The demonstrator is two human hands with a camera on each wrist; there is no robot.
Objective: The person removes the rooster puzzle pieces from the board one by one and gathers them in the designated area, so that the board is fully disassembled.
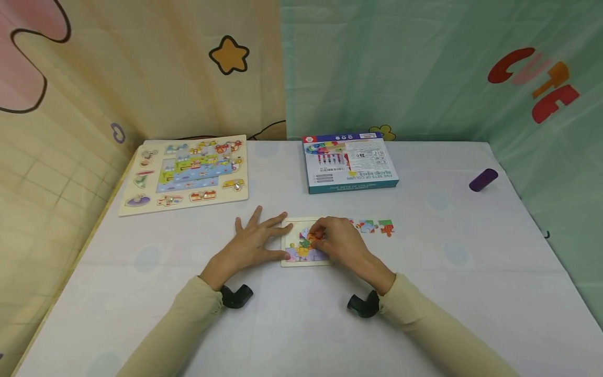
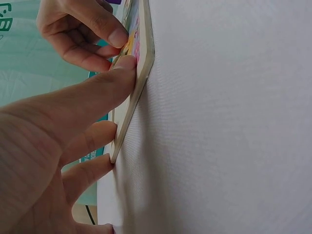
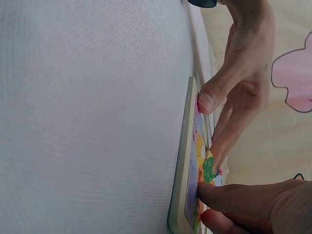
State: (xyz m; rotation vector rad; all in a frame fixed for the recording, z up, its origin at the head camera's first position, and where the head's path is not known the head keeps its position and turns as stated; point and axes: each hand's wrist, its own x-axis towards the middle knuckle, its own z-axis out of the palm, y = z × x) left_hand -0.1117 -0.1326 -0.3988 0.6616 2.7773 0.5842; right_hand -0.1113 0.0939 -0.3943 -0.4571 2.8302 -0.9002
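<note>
A small wooden jigsaw tray (image 1: 306, 264) lies on the table, its lower part filled with coloured pieces. My left hand (image 1: 252, 243) is spread at its left side, thumb resting on the lower left corner and fingertips at the left edge. The right hand (image 1: 344, 243) pinches a jigsaw piece (image 1: 314, 236) with orange on it over the tray, the fingers covering part of it. A green patterned piece (image 3: 208, 165) shows near the right thumb in the right wrist view. Right of the tray, loose jigsaw pieces (image 1: 366, 226) lie in a row, partly hidden by the right hand.
A larger wooden peg puzzle board (image 1: 183, 206) sits at the back left, with a colourful picture sheet on it. Behind the tray is a flat box (image 1: 353, 162). A purple cylinder (image 1: 483, 180) lies far right. Printed curtains (image 1: 377, 68) stand behind the table.
</note>
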